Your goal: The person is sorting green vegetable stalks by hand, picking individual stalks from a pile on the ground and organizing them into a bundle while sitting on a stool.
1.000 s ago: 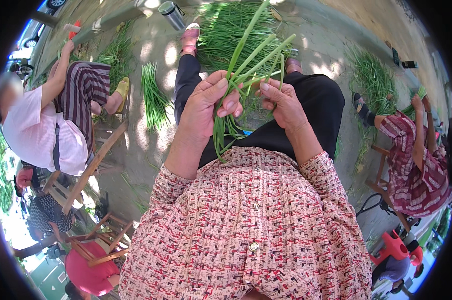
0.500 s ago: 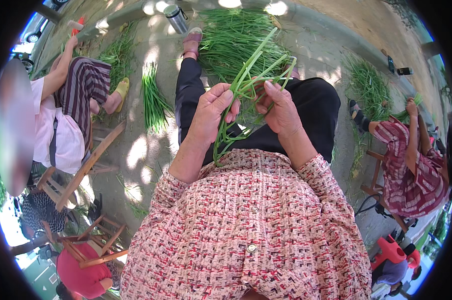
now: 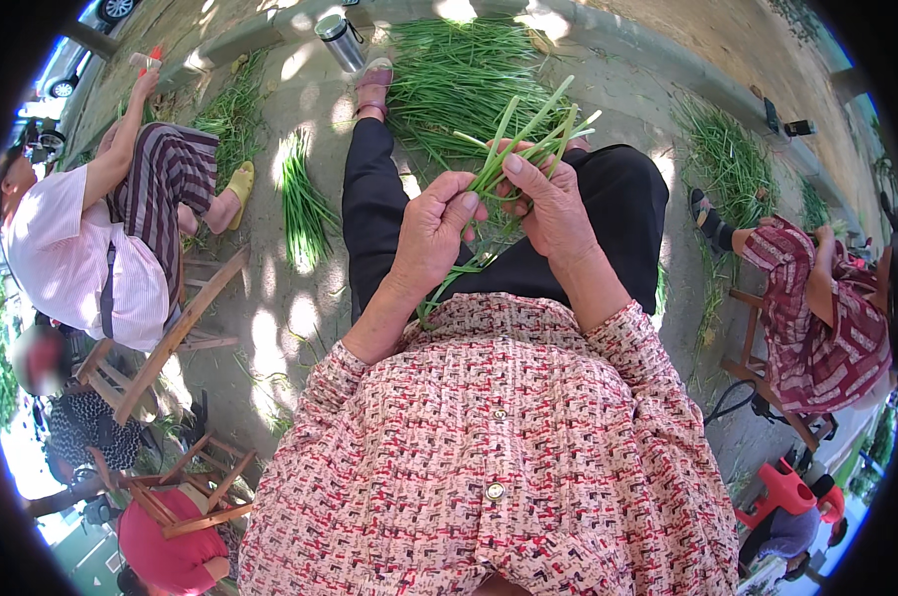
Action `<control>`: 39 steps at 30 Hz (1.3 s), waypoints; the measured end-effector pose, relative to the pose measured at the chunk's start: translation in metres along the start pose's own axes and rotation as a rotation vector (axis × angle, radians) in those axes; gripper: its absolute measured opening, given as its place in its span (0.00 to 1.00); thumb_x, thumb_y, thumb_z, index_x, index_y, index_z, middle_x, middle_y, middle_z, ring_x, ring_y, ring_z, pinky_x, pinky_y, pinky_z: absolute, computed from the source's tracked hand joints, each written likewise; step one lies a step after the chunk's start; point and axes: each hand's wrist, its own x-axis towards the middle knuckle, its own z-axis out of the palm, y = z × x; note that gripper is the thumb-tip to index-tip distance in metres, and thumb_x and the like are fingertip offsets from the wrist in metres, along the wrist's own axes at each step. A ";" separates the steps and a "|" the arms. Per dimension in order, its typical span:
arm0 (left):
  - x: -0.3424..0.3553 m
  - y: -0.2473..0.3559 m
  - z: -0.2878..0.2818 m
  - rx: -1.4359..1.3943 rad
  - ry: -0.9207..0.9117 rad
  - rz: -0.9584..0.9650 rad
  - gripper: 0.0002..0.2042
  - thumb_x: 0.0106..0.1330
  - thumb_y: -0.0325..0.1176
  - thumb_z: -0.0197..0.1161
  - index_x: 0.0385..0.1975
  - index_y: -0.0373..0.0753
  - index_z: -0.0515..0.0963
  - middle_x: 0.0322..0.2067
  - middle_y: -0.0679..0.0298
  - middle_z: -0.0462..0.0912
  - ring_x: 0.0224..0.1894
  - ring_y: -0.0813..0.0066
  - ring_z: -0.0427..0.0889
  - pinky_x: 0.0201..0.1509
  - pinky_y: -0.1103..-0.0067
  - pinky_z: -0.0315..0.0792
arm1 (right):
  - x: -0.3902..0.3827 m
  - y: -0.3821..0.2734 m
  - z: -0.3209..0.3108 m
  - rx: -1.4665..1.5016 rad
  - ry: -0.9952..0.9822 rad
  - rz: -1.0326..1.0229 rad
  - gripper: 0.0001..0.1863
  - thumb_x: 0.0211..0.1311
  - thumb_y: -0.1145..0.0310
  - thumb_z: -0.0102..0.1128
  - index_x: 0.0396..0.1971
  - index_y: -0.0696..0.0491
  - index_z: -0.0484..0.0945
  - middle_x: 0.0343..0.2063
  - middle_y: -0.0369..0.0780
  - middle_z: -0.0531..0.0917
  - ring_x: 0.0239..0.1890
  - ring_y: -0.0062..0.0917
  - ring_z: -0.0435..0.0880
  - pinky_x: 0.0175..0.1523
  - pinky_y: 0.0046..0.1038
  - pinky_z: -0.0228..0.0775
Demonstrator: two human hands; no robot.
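Observation:
In front of my lap, a small bunch of long, thin green stalks (image 3: 513,134) rises from between my hands, its upper ends fanned out. My right hand (image 3: 556,214) is closed on it, thumb pressed over the stalks. Close beside it, my left hand (image 3: 434,223) is closed with curled fingers at the lower part of the bunch. Some stalk ends trail beneath my left hand toward my shirt. On the ground between my feet lies a large heap of green stalks (image 3: 459,74); a smaller, neatly aligned bundle (image 3: 305,204) lies left of my leg.
A metal flask (image 3: 342,42) stands beyond my left foot, near a low kerb (image 3: 647,45). Seated people are on both sides, with wooden stools (image 3: 196,298) and more stalk piles (image 3: 732,164) near them. A red plastic seat (image 3: 778,497) is at lower right.
The stalks, looped and spread between my hands before, are now gathered into a tighter bunch. My right hand has shifted slightly left, closer to my left hand, its thumb over the stalks.

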 end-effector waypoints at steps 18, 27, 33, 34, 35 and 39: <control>0.025 0.030 -0.016 -0.023 0.071 0.126 0.10 0.62 0.34 0.63 0.36 0.33 0.81 0.36 0.65 0.78 0.37 0.79 0.75 0.42 0.82 0.69 | 0.001 -0.001 -0.006 -0.278 -0.155 -0.097 0.07 0.60 0.68 0.62 0.34 0.55 0.81 0.29 0.31 0.82 0.29 0.09 0.74 0.33 0.14 0.64; 0.045 0.035 -0.005 -0.218 0.118 0.139 0.07 0.62 0.31 0.63 0.33 0.33 0.81 0.29 0.65 0.81 0.31 0.80 0.77 0.37 0.83 0.71 | 0.002 -0.015 -0.001 -0.390 -0.115 -0.167 0.08 0.61 0.69 0.60 0.36 0.56 0.82 0.28 0.31 0.82 0.30 0.11 0.75 0.37 0.15 0.67; 0.049 0.048 -0.013 -0.232 0.178 0.111 0.09 0.66 0.35 0.57 0.34 0.36 0.78 0.32 0.61 0.82 0.31 0.77 0.79 0.35 0.79 0.74 | 0.002 -0.020 0.001 -0.363 -0.020 -0.249 0.06 0.61 0.70 0.60 0.33 0.57 0.82 0.30 0.31 0.81 0.33 0.11 0.75 0.40 0.16 0.68; 0.051 0.042 -0.019 -0.301 0.167 0.232 0.09 0.66 0.35 0.57 0.35 0.36 0.77 0.32 0.60 0.81 0.31 0.76 0.79 0.35 0.79 0.74 | 0.003 -0.021 0.000 -0.371 -0.014 -0.276 0.06 0.61 0.71 0.60 0.32 0.57 0.81 0.30 0.31 0.81 0.34 0.11 0.75 0.40 0.16 0.67; 0.055 0.033 -0.024 -0.370 0.151 0.354 0.09 0.66 0.36 0.57 0.36 0.36 0.76 0.32 0.59 0.81 0.31 0.75 0.79 0.35 0.78 0.75 | 0.004 -0.022 -0.004 -0.451 -0.059 -0.313 0.06 0.61 0.71 0.61 0.32 0.57 0.81 0.30 0.30 0.80 0.34 0.11 0.74 0.41 0.16 0.67; 0.058 0.049 -0.034 -0.377 0.265 0.340 0.10 0.66 0.36 0.58 0.37 0.35 0.75 0.31 0.62 0.78 0.29 0.79 0.78 0.33 0.79 0.77 | 0.004 -0.024 -0.016 -0.684 -0.217 -0.335 0.04 0.58 0.73 0.63 0.29 0.58 0.80 0.28 0.30 0.75 0.33 0.12 0.72 0.39 0.17 0.65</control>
